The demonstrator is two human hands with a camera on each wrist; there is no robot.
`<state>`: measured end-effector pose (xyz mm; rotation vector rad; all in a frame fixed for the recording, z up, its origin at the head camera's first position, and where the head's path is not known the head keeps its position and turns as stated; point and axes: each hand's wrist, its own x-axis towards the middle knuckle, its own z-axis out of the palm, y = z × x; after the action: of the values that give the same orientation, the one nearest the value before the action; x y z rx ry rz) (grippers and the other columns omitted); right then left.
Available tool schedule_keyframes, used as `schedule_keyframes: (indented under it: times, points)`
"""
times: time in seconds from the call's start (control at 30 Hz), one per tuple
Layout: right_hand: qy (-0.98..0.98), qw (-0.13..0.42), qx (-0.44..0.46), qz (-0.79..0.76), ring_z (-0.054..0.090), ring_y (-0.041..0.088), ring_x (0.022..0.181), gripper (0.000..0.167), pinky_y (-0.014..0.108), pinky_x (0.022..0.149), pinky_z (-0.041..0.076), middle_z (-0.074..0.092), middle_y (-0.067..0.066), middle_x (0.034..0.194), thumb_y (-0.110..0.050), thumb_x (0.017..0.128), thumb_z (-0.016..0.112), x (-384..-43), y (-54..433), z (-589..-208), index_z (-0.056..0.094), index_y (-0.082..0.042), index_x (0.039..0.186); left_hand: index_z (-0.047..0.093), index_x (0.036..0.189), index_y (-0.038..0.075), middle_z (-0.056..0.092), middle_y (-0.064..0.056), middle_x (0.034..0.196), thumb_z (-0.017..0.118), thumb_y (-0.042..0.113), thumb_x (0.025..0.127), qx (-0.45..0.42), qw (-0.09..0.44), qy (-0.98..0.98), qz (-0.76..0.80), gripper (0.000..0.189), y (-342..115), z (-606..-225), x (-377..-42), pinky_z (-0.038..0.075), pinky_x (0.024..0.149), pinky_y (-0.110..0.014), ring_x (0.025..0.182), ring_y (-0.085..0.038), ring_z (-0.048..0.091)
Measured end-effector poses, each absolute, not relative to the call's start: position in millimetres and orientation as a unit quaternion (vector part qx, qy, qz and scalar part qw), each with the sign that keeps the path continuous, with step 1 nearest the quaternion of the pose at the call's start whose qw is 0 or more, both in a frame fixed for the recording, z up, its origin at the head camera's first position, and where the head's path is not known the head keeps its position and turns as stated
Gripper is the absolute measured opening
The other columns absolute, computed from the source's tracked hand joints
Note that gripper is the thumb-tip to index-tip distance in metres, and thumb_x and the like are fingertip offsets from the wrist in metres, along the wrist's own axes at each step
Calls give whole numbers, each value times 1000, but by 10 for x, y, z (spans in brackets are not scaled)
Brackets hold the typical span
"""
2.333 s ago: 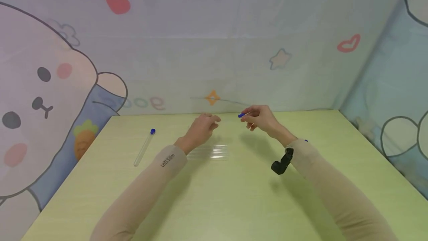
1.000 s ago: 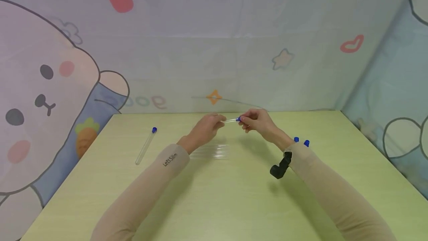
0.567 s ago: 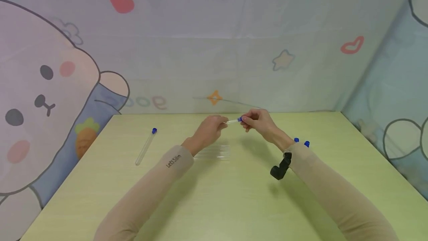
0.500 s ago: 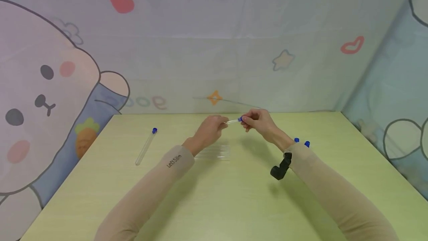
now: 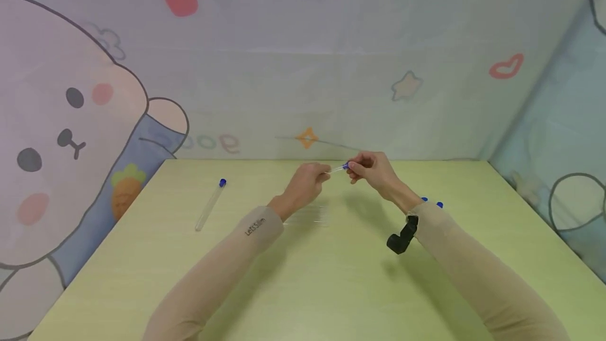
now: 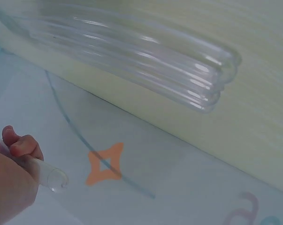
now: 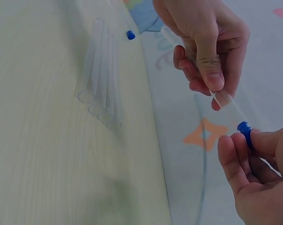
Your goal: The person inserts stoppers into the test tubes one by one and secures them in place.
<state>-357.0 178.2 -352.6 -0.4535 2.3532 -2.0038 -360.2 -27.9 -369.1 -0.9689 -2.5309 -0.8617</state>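
My left hand holds a clear test tube above the far part of the table, pinched between thumb and fingers. Its rounded bottom end pokes out behind the hand in the left wrist view. At the tube's mouth, my right hand pinches a blue cap between thumb and fingers. Cap and tube meet; how deep the cap sits is too small to tell. Below the hands, several clear uncapped tubes lie side by side on the table.
A capped test tube lies apart on the left of the table. Two loose blue caps sit at the right, partly hidden by the right forearm. A printed cloth hangs behind the table's far edge.
At first the right hand held the blue cap apart from the left hand. Since then the cap has come to the tube's mouth and stayed there. Both hands have shifted slightly right in view.
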Motion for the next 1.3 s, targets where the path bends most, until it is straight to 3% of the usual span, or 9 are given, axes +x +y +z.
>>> schedule_keyframes:
  times: [0.17,0.3,0.43,0.6,0.83,1.3]
  points:
    - [756,8,-148,-638,65,11,69,21,29,69,58,67,2,79,-4,96,55,-3560,1787,-3516,56,15,105,69,104,-3,73,-17,101,58,0,92,-344,142,-880,-296,17,-274,-3650,-3595,56,82,-36,90,-28,69]
    - [765,13,-152,-625,64,12,71,21,30,71,58,67,4,82,-4,97,53,-3567,1790,-3497,56,14,107,66,111,-4,71,-17,104,57,3,94,-345,124,-887,-280,20,-305,-3591,-3601,55,82,-35,89,-26,67]
    - [780,23,-155,-605,64,12,71,22,33,72,58,66,-1,82,-5,98,51,-3581,1817,-3505,54,13,112,62,122,2,70,-13,111,58,6,95,-355,132,-895,-236,28,-339,-3573,-3623,52,83,-36,90,-24,64]
    - [787,39,-134,-601,62,8,68,23,33,71,58,65,0,82,-5,99,50,-3603,1833,-3511,53,13,113,57,133,10,67,-11,122,61,0,90,-385,162,-894,-165,44,-398,-3600,-3627,49,91,-38,104,-27,60]
    - [796,40,-125,-590,62,8,66,26,27,67,57,66,1,82,-9,99,51,-3622,1828,-3509,56,13,114,56,135,15,65,-8,117,62,-5,88,-402,193,-889,-104,51,-438,-3636,-3612,50,85,-36,102,-24,56]
    - [802,58,-127,-581,60,9,67,28,28,68,56,66,5,85,-11,100,50,-3598,1826,-3500,56,12,114,56,136,15,64,-8,107,57,-11,88,-416,189,-884,-96,54,-419,-3661,-3602,50,82,-33,99,-24,56]
